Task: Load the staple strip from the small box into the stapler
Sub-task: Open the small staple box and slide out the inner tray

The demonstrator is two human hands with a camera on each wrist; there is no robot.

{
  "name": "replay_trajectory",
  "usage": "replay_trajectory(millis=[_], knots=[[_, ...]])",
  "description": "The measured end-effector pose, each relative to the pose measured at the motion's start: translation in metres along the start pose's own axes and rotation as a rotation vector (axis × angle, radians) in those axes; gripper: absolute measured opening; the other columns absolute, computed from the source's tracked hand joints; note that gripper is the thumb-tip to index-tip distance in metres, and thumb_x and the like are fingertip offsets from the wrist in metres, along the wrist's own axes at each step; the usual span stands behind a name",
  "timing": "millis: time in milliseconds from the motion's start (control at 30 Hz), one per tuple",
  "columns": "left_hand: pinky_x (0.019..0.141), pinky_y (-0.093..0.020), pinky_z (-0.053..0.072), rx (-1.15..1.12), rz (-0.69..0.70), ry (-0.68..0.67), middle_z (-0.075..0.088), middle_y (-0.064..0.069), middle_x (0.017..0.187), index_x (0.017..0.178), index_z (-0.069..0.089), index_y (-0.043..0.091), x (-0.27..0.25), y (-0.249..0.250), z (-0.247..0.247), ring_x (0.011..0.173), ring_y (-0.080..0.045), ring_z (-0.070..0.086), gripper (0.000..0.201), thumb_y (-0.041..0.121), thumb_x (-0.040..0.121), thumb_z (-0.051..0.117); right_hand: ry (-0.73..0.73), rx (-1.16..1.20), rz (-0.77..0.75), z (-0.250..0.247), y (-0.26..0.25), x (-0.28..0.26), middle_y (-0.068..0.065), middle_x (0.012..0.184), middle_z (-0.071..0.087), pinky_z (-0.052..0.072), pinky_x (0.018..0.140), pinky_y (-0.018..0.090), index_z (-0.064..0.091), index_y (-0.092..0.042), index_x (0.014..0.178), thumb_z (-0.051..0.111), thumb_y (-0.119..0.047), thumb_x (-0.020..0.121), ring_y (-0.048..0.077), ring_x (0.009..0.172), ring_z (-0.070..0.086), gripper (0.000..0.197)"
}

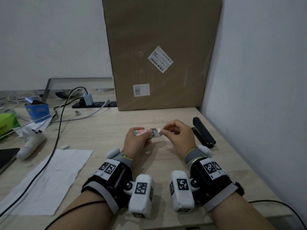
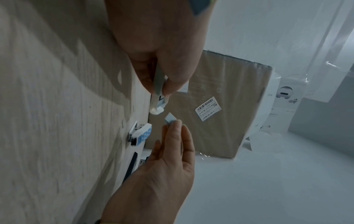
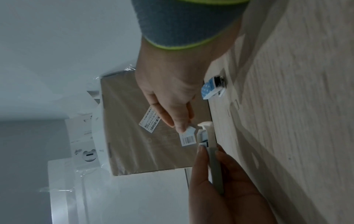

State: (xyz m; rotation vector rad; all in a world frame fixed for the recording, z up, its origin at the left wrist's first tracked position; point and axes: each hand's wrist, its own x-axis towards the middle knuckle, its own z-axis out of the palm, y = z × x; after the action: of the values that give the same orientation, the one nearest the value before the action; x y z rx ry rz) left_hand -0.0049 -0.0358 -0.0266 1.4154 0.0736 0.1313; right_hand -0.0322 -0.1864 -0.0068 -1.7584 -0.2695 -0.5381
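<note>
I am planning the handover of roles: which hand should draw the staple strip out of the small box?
Probably the right hand: it pinches the flap at the open end of the small box, which the left hand grips.

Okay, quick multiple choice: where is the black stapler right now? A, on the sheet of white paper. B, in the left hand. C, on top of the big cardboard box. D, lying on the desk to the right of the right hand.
D: the stapler lies on the desk just right of the right hand, untouched.
</note>
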Motion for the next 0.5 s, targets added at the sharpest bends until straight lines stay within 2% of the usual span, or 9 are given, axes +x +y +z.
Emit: replay_trajectory(millis=[67,100,167,267,333,433,500], knots=[[0.050,-0.016,0.048,0.005,0.013,0.057,0.058,-0.035,0.107,0.114,0.053,-0.009,0.004,0.000,-0.004,0.069,-0.016,0.057,0.043,0.014,0.080,0.067,-0.033,0.079,0.093,0.000,-0.002,-0.002,0.005,0.074,0.074,0.050,0.064,0.014,0.066,-0.014,0.087,0.073,-0.010,0.073,0.008,0.073,0.066,0.016],[0.049,-0.017,0.048,0.000,0.019,0.088,0.057,-0.035,0.112,0.114,0.053,-0.008,0.006,0.001,-0.006,0.070,-0.017,0.057,0.043,0.014,0.080,0.066,-0.102,0.076,0.140,0.001,-0.001,-0.003,0.006,0.077,0.074,0.050,0.060,0.013,0.067,-0.013,0.090,0.072,-0.010,0.075,0.009,0.074,0.066,0.016],[0.053,-0.020,0.050,-0.016,0.028,0.156,0.060,-0.027,0.114,0.115,0.053,-0.002,0.008,0.002,-0.008,0.077,-0.019,0.060,0.040,0.014,0.081,0.066,-0.254,0.029,0.197,0.005,0.001,-0.007,0.006,0.078,0.071,0.049,0.055,0.011,0.070,-0.008,0.088,0.070,-0.007,0.076,0.006,0.070,0.064,0.012],[0.058,-0.024,0.048,-0.033,0.018,0.196,0.061,-0.021,0.116,0.114,0.054,0.005,0.010,0.001,-0.011,0.089,-0.024,0.063,0.039,0.017,0.079,0.068,-0.415,-0.034,0.231,0.007,0.003,-0.009,0.000,0.071,0.066,0.047,0.060,0.006,0.070,0.000,0.089,0.068,0.000,0.077,-0.005,0.061,0.061,0.012],[0.059,-0.025,0.047,-0.026,0.012,0.191,0.061,-0.019,0.116,0.114,0.054,0.006,0.009,0.002,-0.011,0.089,-0.024,0.063,0.040,0.018,0.079,0.068,-0.463,-0.152,0.199,0.005,0.004,-0.009,-0.004,0.071,0.065,0.042,0.063,0.002,0.072,-0.001,0.088,0.068,-0.004,0.077,-0.009,0.059,0.058,0.012],[0.059,-0.025,0.047,-0.025,0.009,0.161,0.061,-0.018,0.114,0.117,0.053,0.006,0.008,0.003,-0.010,0.081,-0.018,0.063,0.042,0.019,0.080,0.068,-0.478,-0.307,0.173,0.003,0.007,-0.007,-0.011,0.073,0.062,0.039,0.062,0.003,0.074,-0.010,0.087,0.071,-0.014,0.076,0.000,0.066,0.055,0.012],[0.060,-0.025,0.046,-0.019,0.006,0.138,0.061,-0.018,0.114,0.117,0.053,0.006,0.006,0.003,-0.009,0.082,-0.018,0.062,0.042,0.018,0.080,0.068,-0.449,-0.372,0.163,0.004,0.009,-0.007,-0.010,0.079,0.060,0.038,0.062,0.005,0.074,-0.015,0.089,0.072,-0.020,0.075,0.002,0.069,0.052,0.014]])
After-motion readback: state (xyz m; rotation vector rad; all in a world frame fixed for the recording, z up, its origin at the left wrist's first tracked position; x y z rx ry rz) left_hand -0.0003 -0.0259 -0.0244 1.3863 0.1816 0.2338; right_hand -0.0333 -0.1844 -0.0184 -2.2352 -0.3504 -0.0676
